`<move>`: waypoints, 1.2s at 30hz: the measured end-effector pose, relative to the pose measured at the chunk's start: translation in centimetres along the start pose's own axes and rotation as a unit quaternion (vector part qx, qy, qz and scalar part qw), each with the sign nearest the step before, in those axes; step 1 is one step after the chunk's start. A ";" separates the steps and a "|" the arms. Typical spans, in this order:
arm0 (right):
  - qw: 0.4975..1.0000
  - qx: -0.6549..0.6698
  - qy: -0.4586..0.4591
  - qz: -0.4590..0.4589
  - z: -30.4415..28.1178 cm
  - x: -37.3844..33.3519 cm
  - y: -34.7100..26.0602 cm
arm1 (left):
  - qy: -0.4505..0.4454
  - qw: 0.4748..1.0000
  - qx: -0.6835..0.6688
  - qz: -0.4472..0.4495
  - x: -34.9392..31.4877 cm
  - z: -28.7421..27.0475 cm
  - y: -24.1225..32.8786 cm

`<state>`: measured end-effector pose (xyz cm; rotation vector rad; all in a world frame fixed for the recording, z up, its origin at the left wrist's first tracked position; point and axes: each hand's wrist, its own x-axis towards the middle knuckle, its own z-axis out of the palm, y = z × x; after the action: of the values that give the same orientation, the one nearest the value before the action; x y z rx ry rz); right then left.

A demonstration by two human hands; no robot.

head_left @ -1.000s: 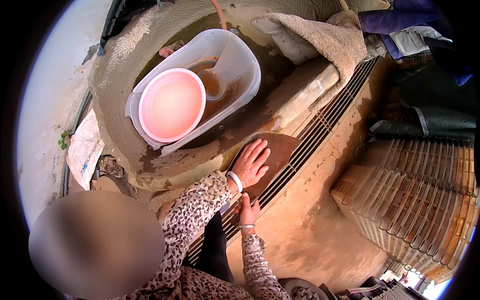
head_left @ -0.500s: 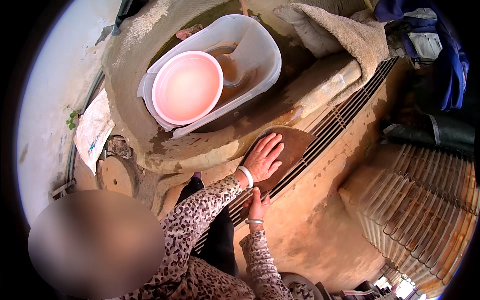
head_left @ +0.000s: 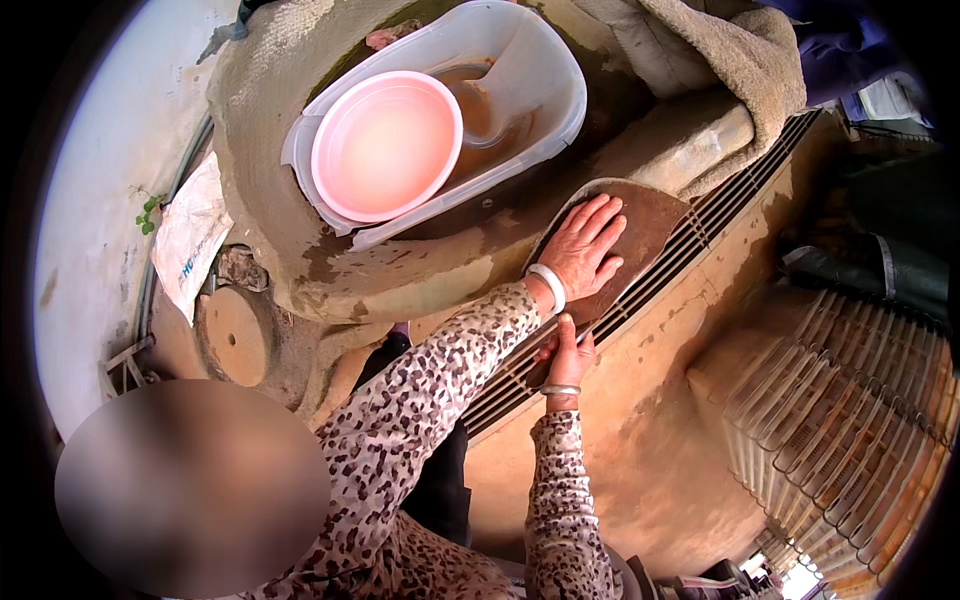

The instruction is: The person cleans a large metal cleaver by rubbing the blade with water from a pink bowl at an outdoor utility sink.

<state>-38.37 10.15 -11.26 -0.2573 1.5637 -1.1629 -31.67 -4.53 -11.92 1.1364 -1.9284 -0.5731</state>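
Observation:
A broad, flat, rust-brown blade (head_left: pixel 648 222) lies tilted against the outer edge of the stone basin (head_left: pixel 410 290); what kind of tool it is I cannot make out. My left hand (head_left: pixel 580 250) rests on its upper face with the palm down and fingers stretched out. Closer to me, my right hand (head_left: pixel 568 358) is wrapped around the blade's near end, thumb on top, hiding that part. Inside the basin stands a clear plastic tub (head_left: pixel 555 95), and in it a round pink basin (head_left: pixel 388 145) holding cloudy liquid.
A thick beige cloth (head_left: pixel 745 55) drapes over the basin's far right corner. Dark bars of a floor grate (head_left: pixel 500 395) run under my hands. To the right stands a stack of slatted racks (head_left: pixel 840 410). A round stone disc (head_left: pixel 235 338) and a white sack (head_left: pixel 192 235) sit left.
Both hands and the blade have slid right and farther away along the basin's edge, with my left arm stretched out more. The view has also shifted slightly.

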 end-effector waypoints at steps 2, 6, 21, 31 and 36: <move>1.000 0.009 0.024 0.017 0.1 -1.5 1.1 | -0.031 0.999 -0.012 -0.001 -1.3 -0.3 0.2; 0.999 -0.032 0.036 0.019 -2.7 -6.6 6.4 | -0.101 0.994 -0.022 -0.040 -9.0 -1.6 2.5; 0.999 0.006 0.002 -0.041 1.5 1.8 0.4 | 0.017 0.999 -0.004 0.027 1.4 -0.6 -1.3; 0.997 -0.022 0.056 -0.040 0.9 0.0 1.2 | -0.006 0.999 -0.032 0.013 -0.2 -0.4 -0.1; 0.998 0.019 0.041 -0.046 2.0 1.3 1.0 | -0.004 0.999 -0.021 0.027 1.4 0.7 -1.0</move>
<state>-36.73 8.71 -12.65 -0.2605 1.6143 -1.2879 -32.10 -6.23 -12.48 1.0546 -1.9385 -0.5878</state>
